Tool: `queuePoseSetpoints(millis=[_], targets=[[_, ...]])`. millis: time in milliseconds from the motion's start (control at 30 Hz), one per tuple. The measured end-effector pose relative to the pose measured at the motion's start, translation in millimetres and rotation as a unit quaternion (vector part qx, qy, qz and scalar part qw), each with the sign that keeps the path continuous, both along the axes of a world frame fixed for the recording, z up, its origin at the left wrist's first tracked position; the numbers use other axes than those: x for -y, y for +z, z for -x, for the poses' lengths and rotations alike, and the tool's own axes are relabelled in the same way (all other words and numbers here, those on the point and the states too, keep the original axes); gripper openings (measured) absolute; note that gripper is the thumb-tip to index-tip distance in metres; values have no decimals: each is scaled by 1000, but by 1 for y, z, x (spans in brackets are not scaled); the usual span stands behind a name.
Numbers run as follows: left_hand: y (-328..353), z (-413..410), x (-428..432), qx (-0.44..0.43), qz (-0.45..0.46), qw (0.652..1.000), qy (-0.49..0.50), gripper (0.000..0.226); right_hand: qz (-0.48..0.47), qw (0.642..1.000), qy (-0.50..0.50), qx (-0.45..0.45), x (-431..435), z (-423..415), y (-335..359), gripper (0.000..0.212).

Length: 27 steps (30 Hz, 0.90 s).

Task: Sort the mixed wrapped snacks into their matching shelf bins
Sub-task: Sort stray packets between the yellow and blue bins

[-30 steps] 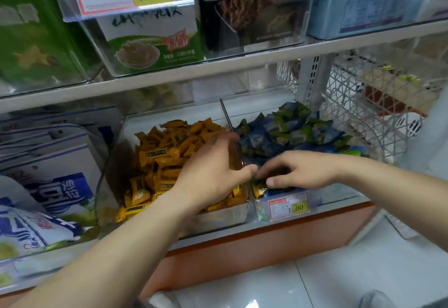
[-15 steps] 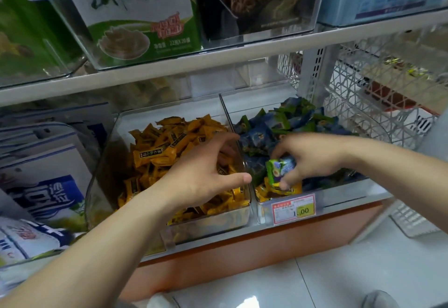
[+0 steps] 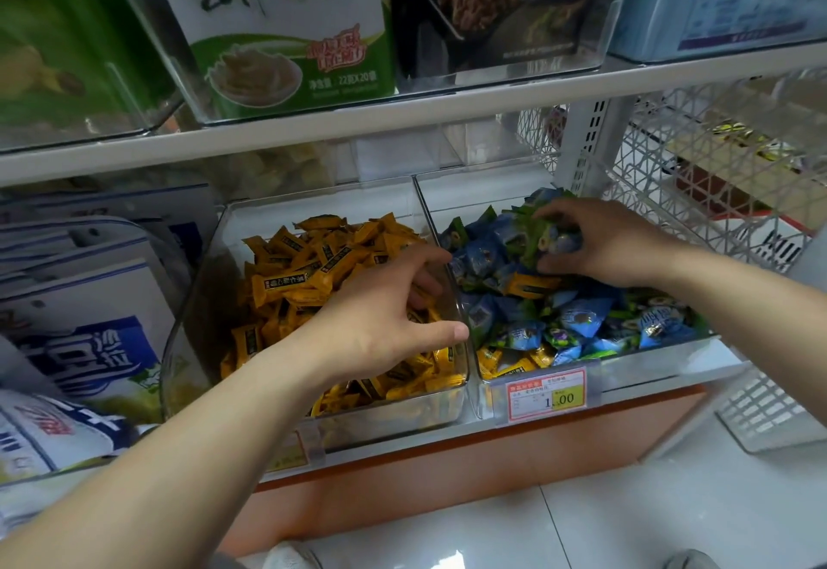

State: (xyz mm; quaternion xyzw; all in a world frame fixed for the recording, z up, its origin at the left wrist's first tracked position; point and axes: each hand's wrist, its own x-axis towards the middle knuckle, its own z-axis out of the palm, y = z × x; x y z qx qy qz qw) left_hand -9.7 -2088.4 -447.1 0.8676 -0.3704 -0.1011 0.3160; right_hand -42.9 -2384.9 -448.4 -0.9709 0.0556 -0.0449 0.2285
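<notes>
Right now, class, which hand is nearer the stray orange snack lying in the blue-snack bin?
Right. The right hand grips blue and green snacks just behind the orange snack, thumb nearly on it; the left hand is over the neighbouring orange bin.

We take the bins (image 3: 190,322) for clear hard plastic, smooth and glossy, with glare along the rims. The orange snack wrappers (image 3: 304,264) look like crinkled shiny film, and the blue and green snack wrappers (image 3: 581,318) look glossier still. The price tag (image 3: 546,394) is matt paper behind a clear sleeve. The shelf edge (image 3: 402,121) looks like satin white painted metal. The floor tile (image 3: 649,519) is polished.
</notes>
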Motion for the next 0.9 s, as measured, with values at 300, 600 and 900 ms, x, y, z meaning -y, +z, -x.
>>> queuePoseSetpoints(millis=[300,600,900], targets=[[2,0,1,-4,-3,1000,1,74,163,976,144,18,-36,7,3,39],[-2,2,0,-5,8,1000,5,73,-6,979,201,-23,-48,3,8,23],[-2,2,0,1,4,1000,4,71,106,922,286,-240,-67,-7,-25,42]])
